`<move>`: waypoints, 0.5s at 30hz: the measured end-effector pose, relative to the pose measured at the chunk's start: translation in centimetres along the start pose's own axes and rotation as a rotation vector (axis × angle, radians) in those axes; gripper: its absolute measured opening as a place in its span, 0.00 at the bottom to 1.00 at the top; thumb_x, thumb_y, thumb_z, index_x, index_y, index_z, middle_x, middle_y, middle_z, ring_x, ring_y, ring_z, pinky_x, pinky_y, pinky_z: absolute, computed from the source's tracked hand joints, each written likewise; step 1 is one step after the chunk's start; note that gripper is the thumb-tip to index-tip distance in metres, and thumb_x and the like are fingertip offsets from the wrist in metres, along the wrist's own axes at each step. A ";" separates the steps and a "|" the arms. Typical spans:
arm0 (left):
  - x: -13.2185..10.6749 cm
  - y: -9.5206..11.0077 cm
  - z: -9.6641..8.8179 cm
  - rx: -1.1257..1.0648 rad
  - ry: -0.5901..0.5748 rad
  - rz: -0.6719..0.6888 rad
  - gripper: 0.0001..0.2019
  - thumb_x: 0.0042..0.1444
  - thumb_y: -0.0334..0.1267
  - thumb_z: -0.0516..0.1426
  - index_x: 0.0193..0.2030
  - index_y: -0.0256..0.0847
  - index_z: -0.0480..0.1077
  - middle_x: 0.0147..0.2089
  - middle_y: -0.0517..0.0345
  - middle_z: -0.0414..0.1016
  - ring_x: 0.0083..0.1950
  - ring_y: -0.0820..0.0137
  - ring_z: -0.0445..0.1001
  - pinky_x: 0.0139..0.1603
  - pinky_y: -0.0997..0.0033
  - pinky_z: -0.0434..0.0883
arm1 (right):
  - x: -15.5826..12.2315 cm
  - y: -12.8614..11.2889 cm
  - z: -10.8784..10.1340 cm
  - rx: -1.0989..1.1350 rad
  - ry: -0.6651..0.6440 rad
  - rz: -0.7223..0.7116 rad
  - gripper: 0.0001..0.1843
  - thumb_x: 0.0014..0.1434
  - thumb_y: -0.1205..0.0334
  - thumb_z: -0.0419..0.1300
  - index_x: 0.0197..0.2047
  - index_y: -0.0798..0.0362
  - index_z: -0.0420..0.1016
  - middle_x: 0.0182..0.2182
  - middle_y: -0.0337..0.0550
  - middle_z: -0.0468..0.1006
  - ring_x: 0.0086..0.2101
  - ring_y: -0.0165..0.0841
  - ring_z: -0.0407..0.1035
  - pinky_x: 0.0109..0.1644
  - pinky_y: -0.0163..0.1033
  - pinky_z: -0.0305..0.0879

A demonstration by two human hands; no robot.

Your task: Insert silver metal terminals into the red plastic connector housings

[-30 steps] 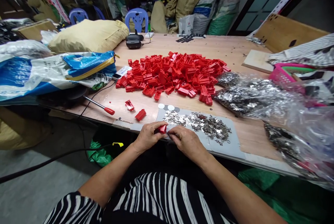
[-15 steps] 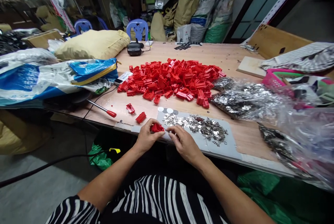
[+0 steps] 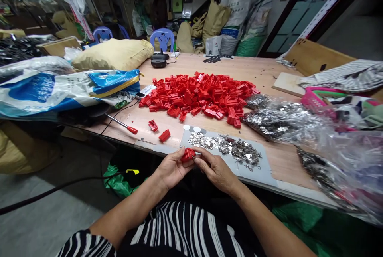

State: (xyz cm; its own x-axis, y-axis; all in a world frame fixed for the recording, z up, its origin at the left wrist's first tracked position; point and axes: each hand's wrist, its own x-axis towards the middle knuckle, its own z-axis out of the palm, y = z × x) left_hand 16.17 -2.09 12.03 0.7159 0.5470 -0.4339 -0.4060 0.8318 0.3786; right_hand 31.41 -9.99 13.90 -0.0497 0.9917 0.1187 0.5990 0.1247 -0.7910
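My left hand (image 3: 173, 169) grips a small red plastic housing (image 3: 188, 154) between thumb and fingers, just past the table's front edge. My right hand (image 3: 214, 167) meets it from the right, fingertips pinched at the housing's right end. A small metal piece seems to sit in that pinch, mostly hidden by the fingers. Just beyond the hands, small silvery metal parts (image 3: 239, 151) lie spread on a grey mat (image 3: 260, 173). Two loose red housings (image 3: 164, 135) rest left of the mat. Farther back is a large heap of red housings (image 3: 200, 93).
A screwdriver-like tool with a red handle (image 3: 131, 130) lies at the left near a blue-and-white sack (image 3: 68, 89). Clear plastic bags of metal parts (image 3: 278, 117) cover the right side, by a pink basket (image 3: 311, 95). A tan sack (image 3: 113, 55) and black device (image 3: 159, 59) stand behind.
My hands have come together, the right fingertips now touching the red housing. The left hand has turned more palm-up beneath it. The camera view has shifted slightly.
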 end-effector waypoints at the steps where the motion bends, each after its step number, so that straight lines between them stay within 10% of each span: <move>1: 0.0 -0.1 0.0 -0.011 0.001 -0.004 0.08 0.62 0.34 0.54 0.37 0.31 0.72 0.36 0.49 0.79 0.36 0.68 0.79 0.49 0.66 0.73 | 0.0 0.0 -0.1 -0.012 -0.001 -0.007 0.20 0.67 0.56 0.49 0.61 0.46 0.64 0.38 0.43 0.79 0.37 0.35 0.73 0.44 0.38 0.66; 9: 0.0 -0.3 0.1 -0.073 0.046 -0.005 0.10 0.63 0.33 0.52 0.36 0.29 0.72 0.33 0.49 0.79 0.36 0.67 0.79 0.54 0.60 0.71 | 0.4 0.7 0.0 -0.095 0.029 -0.048 0.16 0.67 0.57 0.50 0.56 0.45 0.68 0.48 0.43 0.78 0.45 0.36 0.73 0.49 0.39 0.65; 15: 0.1 0.1 -1.0 0.149 0.051 0.126 0.09 0.52 0.37 0.63 0.34 0.36 0.69 0.36 0.53 0.79 0.38 0.66 0.79 0.44 0.67 0.73 | 2.1 1.5 0.3 -0.049 0.066 -0.027 0.18 0.68 0.55 0.46 0.47 0.48 0.75 0.35 0.41 0.80 0.35 0.32 0.73 0.41 0.35 0.66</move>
State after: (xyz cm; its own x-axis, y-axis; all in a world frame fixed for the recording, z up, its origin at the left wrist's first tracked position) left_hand 15.63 -1.92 11.24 0.6337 0.6529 -0.4148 -0.3990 0.7353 0.5479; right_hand 32.01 -7.67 12.79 -0.0144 0.9836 0.1800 0.6367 0.1478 -0.7568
